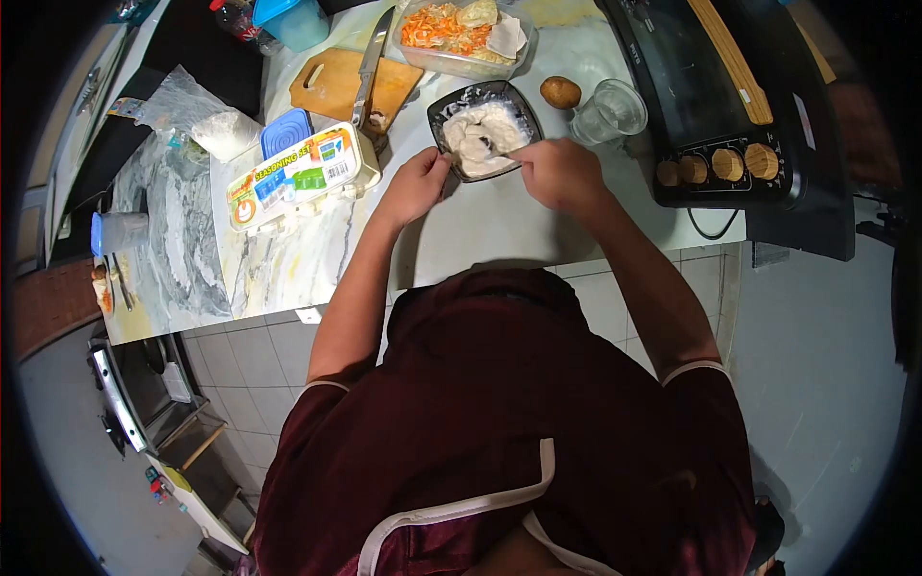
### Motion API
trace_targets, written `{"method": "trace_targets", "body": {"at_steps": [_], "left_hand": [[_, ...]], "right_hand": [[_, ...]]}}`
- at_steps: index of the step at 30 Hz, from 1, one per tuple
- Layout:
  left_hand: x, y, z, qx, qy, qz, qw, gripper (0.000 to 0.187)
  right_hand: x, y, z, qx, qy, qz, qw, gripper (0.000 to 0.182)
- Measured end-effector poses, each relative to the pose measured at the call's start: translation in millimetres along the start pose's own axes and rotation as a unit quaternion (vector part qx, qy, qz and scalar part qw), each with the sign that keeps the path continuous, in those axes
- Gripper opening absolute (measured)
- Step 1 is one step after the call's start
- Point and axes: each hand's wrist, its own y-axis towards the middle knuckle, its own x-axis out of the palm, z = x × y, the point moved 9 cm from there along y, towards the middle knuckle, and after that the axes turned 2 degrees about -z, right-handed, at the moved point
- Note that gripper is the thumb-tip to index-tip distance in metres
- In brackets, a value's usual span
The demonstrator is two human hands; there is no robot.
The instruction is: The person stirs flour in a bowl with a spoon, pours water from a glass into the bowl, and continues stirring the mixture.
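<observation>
A square black bowl (pixel 531 98) with a thick, pale, sticky batter (pixel 475 134) in it stands at the counter's front. My left hand (pixel 420 184) is closed on the bowl's near left rim, thumb on the edge. At the right rim, my right hand (pixel 562 175) is closed in a fist around a slim utensil that reaches into the batter. Its head is sunk in the mix, so whether it is a spoon or a fork does not show. Behind my right hand are a brown egg-shaped item (pixel 560 92) and a clear glass (pixel 611 110) of water.
Behind the bowl is a plastic tub (pixel 463 63) of shredded vegetables. A knife (pixel 369 72) lies across a wooden cutting board (pixel 331 84). To the left sit a seasoning set box (pixel 298 178) and a bag of white powder (pixel 226 132). A black stove (pixel 730 182) with wooden knobs bounds the right.
</observation>
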Motion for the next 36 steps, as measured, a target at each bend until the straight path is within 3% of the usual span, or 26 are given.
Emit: {"method": "trace_targets", "body": {"at_steps": [1,3,7,9,13,15,16,22,26,30,34,36], "left_hand": [[-2.1,0.0,-2.8,-0.005,0.017,0.012,1.0,0.035],[-2.6,-1.8,0.6,-0.011,0.028,0.022,0.999,0.034],[-1.7,1.8,-0.3,-0.002,0.028,0.027,0.999,0.032],[-0.8,-1.2,-1.0,-0.011,0.023,0.026,0.999,0.032],[-6.3,-4.1,-1.0,-0.023,0.024,0.051,0.998,0.034],[-7.4,-1.5,0.1,-0.01,0.053,0.061,0.997,0.034],[-7.7,-0.2,3.3,0.005,0.081,0.07,0.994,0.034],[-14.8,-4.5,10.0,0.002,0.099,0.103,0.99,0.034],[-11.4,-1.4,8.2,0.009,0.085,0.087,0.993,0.034],[-9.2,-2.5,6.5,-0.015,0.058,0.083,0.995,0.034],[-3.5,-11.2,19.3,-0.035,0.048,0.071,0.996,0.035],[-2.7,-10.6,15.6,-0.024,0.053,0.071,0.996,0.035]], "right_hand": [[-4.3,1.3,-2.5,0.0,0.001,-0.001,1.0,0.022],[-1.7,7.9,-1.7,0.01,-0.13,-0.061,0.99,0.03],[4.0,21.3,3.3,-0.012,-0.112,0.034,0.993,0.016],[8.9,17.2,-5.8,-0.06,-0.017,0.074,0.995,0.016],[-7.6,16.0,0.9,-0.043,-0.009,0.004,0.999,0.016],[-16.2,22.2,1.4,-0.006,-0.092,-0.021,0.996,0.016],[-15.2,21.6,-1.9,-0.008,-0.075,0.026,0.997,0.016],[-38.0,6.0,-20.4,-0.036,-0.12,0.02,0.992,0.016],[-24.3,12.2,-12.8,-0.036,-0.076,0.053,0.995,0.016],[4.4,15.3,-2.1,-0.022,-0.091,-0.033,0.995,0.025],[-27.4,15.2,10.6,0.039,-0.18,-0.127,0.975,0.027],[-36.3,12.1,9.0,0.038,-0.157,-0.091,0.983,0.026]]}}
